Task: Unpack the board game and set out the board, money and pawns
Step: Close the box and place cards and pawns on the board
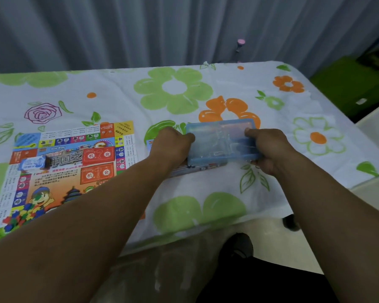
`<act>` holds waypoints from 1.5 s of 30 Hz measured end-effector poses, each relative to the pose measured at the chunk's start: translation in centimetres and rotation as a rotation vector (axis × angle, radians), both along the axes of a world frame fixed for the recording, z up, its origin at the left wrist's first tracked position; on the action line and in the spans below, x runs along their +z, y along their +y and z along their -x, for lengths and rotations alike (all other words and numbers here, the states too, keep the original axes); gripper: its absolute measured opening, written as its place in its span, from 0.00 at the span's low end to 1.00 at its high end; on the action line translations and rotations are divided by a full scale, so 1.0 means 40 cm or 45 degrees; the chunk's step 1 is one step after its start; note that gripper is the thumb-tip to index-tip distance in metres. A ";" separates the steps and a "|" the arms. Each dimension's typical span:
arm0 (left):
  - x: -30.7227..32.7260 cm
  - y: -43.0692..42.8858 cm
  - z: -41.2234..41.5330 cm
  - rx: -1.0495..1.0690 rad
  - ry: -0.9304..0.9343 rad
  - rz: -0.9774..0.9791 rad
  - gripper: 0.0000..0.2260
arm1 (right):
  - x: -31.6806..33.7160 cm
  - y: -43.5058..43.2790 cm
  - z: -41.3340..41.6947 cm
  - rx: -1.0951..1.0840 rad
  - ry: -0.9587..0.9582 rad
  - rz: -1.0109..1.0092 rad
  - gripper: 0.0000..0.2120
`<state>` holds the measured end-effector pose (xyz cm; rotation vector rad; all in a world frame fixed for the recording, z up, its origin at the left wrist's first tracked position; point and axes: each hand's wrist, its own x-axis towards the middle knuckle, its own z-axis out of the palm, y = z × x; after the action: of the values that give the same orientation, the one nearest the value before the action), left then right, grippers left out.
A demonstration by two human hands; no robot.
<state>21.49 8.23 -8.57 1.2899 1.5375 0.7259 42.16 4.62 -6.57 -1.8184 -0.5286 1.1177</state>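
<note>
Board (pixel 70 169) left on table (pixel 228 88), tray (pixel 222 142) right btwn hands.

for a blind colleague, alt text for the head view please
The left hand and right hand grip the ends of a translucent blue tray over the game box on a flowered tablecloth. The game board lies unfolded to the left, a blue packet on it.

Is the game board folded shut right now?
No, the game board lies opened flat on the flowered tablecloth, left of the blue plastic tray gripped by the left hand and right hand.
</note>
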 end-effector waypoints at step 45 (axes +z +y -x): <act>-0.044 0.052 -0.121 -1.091 1.117 -0.404 0.56 | -0.076 -0.010 -0.082 0.104 -0.222 0.103 0.08</act>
<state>26.32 10.33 -10.34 2.4780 1.2789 -0.2171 45.45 4.22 -9.60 -1.9917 -0.6734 1.0535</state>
